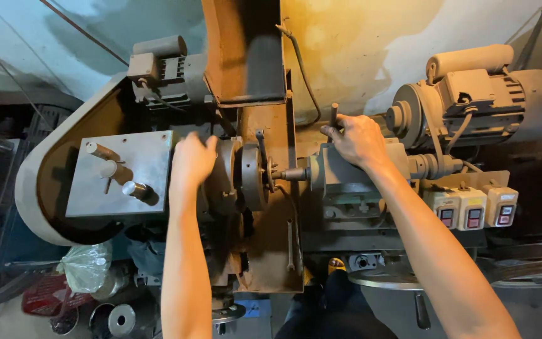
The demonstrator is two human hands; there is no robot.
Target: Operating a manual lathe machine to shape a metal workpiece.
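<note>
Our left hand (191, 160) lies with its fingers held together on the lathe's round chuck (239, 176). Our right hand (357, 141) is curled around the black lever (334, 116) above the tailstock (346, 176). Below left, a clear plastic bag (86, 267) sits knotted, its contents unclear.

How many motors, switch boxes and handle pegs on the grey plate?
Electric motors: 2, one upper left, one right
Switch boxes: 3, in a row
Handle pegs on the grey plate: 3
Total: 8
</note>
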